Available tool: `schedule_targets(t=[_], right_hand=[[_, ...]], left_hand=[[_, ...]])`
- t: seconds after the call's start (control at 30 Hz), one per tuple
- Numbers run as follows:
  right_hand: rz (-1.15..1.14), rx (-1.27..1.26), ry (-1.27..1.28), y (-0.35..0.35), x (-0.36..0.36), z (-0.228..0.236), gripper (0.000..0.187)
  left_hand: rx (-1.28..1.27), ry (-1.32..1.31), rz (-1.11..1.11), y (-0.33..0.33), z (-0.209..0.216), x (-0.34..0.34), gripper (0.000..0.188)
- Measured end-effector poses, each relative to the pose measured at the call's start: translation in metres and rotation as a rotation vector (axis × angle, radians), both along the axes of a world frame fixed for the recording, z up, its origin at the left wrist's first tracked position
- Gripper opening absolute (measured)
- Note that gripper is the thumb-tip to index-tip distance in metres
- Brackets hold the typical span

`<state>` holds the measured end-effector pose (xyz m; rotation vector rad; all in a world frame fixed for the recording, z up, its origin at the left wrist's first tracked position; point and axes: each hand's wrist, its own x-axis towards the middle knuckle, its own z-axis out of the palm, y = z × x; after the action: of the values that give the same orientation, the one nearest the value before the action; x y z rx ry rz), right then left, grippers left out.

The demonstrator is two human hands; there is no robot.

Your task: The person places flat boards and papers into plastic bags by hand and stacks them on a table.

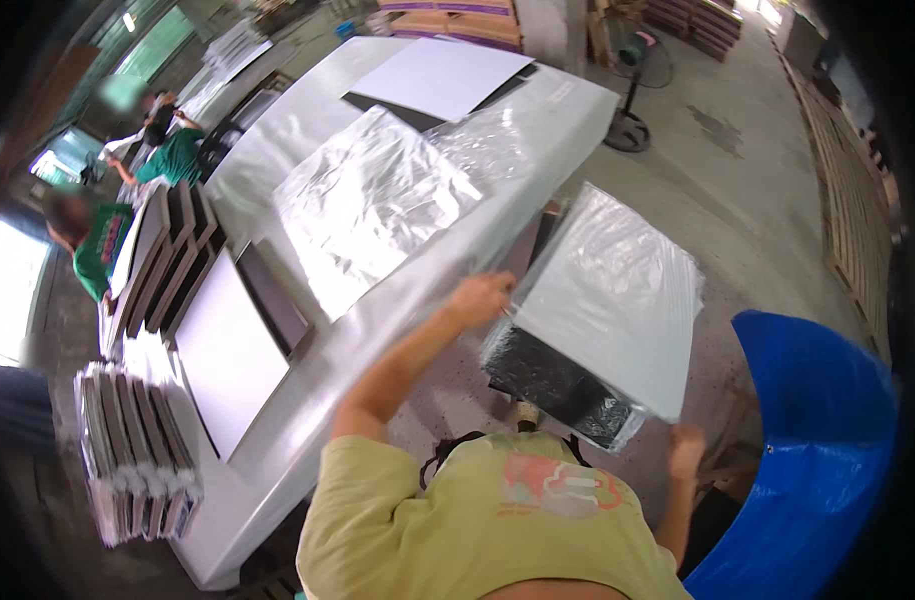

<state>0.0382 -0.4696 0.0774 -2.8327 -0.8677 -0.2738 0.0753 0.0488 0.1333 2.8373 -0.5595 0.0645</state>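
Observation:
A white rectangular panel in clear plastic wrap (617, 280) lies in front of me, beside the table. My left hand (482, 299) is closed on its near-left corner, thumb and fingers pinched at the edge. At its near-right corner is my right hand (687, 448), fingers curled in; the grip there is small and slightly blurred. Under the white panel a dark panel in shiny plastic (557, 385) sticks out toward me, and several wrapped edges show below it.
The covered table (377, 340) carries a crumpled plastic sheet (372, 200), a white panel (232, 350), dark frames (172, 250) and wrapped bundles (137, 450). A blue sheet (807, 450) stands at right, a fan (632, 90) beyond. Co-workers in green (172, 155) stand at far left.

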Motion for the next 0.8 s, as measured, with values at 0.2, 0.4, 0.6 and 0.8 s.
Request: schedule_targets(t=[0.2, 0.4, 0.6, 0.8], right_hand=[[-0.203, 0.002, 0.321, 0.033, -0.041, -0.140, 0.004], [-0.445, -0.193, 0.656, 0.044, -0.049, -0.137, 0.009], [-0.323, 0.059, 0.740, 0.036, -0.019, -0.103, 0.016], [-0.232, 0.155, 0.500, 0.087, 0.035, -0.068, 0.012]], left_hand=[[0.174, 0.629, 0.459, -0.027, -0.144, -0.072, 0.017], [-0.270, -0.030, 0.344, 0.019, -0.030, -0.075, 0.019], [-0.001, -0.194, 1.162, 0.192, -0.009, -0.197, 0.049], [-0.179, -0.044, 1.216, 0.220, -0.021, -0.187, 0.013]])
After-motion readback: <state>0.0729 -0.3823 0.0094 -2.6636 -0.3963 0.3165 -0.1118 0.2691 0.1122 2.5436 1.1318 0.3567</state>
